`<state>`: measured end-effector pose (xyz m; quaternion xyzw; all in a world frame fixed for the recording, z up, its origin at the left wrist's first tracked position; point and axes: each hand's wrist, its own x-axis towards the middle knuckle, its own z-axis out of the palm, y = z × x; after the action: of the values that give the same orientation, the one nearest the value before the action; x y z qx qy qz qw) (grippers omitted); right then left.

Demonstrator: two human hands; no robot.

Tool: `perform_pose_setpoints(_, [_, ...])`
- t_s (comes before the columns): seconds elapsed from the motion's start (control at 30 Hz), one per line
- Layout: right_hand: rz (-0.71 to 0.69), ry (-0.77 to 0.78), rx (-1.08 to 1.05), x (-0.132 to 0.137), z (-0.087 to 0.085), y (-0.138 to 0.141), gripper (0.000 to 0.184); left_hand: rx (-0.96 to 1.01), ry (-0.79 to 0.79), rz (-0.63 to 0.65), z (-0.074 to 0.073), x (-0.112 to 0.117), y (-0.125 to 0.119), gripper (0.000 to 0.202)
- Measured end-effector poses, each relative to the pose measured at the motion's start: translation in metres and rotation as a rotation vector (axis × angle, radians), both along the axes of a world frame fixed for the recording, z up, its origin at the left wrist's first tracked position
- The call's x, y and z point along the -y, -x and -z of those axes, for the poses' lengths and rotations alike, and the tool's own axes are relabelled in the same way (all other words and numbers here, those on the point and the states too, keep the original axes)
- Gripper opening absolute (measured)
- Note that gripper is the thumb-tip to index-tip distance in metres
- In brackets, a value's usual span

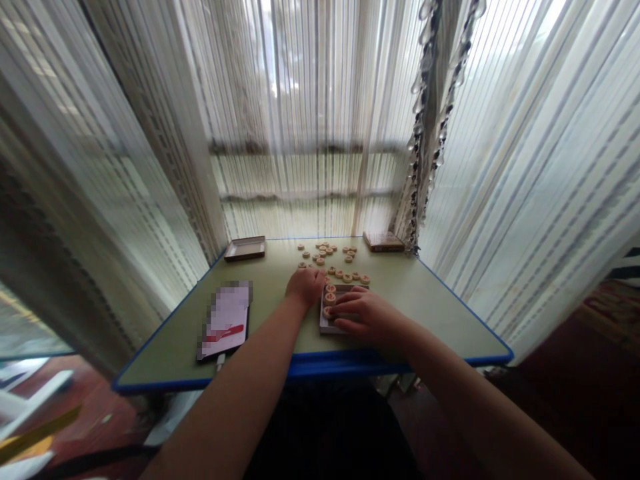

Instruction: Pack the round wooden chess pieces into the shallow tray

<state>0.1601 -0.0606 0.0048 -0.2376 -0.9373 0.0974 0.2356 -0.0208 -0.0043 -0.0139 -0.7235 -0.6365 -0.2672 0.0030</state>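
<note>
Near the front of the table lies a shallow open box (pixel 325 328) with a few round wooden Chinese chess pieces (pixel 331 298) lined along its left side. My right hand (pixel 367 311) spreads over this box, fingers extended, its fingertips at the lowest piece (pixel 327 312). My left hand (pixel 305 285) is closed at the box's upper left corner, beside the loose pieces. Whatever its fingers hold is hidden. Beyond the box runs a row of several pieces (pixel 348 277), and more pieces (pixel 323 251) are scattered farther back.
A phone (pixel 227 319) with a cable plugged in lies on the left of the blue-edged table (pixel 430 313). At the back left sits a box lid or tray (pixel 245 248); a flat brown box (pixel 383 241) is at the back right. Curtains (pixel 310 167) hang close behind the table.
</note>
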Motion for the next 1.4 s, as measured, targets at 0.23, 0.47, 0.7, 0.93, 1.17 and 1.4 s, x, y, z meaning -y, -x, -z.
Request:
perform_pose_setpoints(0.23, [-0.035, -0.018, -0.008, 0.001, -0.002, 0.0, 0.018, -0.036, -0.035, -0.012, 0.0, 0.002, 0.0, 0.049])
perform_pose_setpoints(0.47, [-0.039, -0.03, 0.01, -0.001, 0.001, 0.0, 0.017, -0.04, -0.073, -0.011, -0.002, 0.003, 0.0, 0.048])
perform_pose_setpoints(0.7, [0.005, -0.038, -0.046, -0.002, -0.001, -0.002, 0.02, -0.008, -0.139, -0.087, -0.001, 0.0, 0.004, 0.048])
perform_pose_setpoints(0.93, [0.543, -0.31, -0.233, -0.018, 0.005, -0.014, 0.02, 0.074, -0.117, -0.135, -0.002, -0.001, 0.008, 0.048])
perform_pose_setpoints(1.17, [0.802, -0.128, -0.162, -0.072, 0.007, -0.043, 0.019, 0.168, -0.141, -0.095, 0.002, -0.006, 0.01, 0.05])
perform_pose_setpoints(1.4, [0.548, 0.039, -0.141, -0.094, 0.028, -0.049, 0.021, 0.147, -0.136, -0.107, 0.0, -0.006, 0.009, 0.049])
